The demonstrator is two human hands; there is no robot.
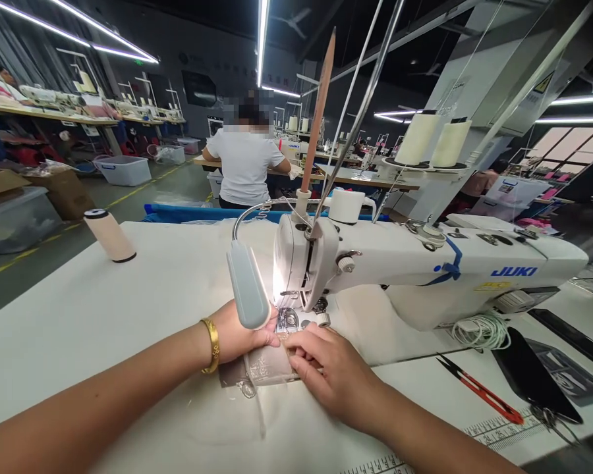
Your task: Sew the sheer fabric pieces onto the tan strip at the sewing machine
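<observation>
A thin beige fabric piece (269, 370) with a shiny, see-through layer lies at the presser foot (288, 320) of a white sewing machine (375, 253). My left hand (240, 332), with a gold bangle (211, 345) at the wrist, holds the fabric's left side near the foot. The grey lamp head (248, 289) hides part of its fingers. Just right of the foot, my right hand (333, 368) has curled fingers pinching the fabric's right edge. A pale cord (257, 401) trails from the fabric toward me.
A beige thread cone (109, 236) stands on the left of the white table (178, 263). At right lie red thread snips (484, 392), a black phone (534, 375) and a coiled cord (480, 331). A white mug (346, 206) stands behind the machine head. A person (250, 158) sits ahead.
</observation>
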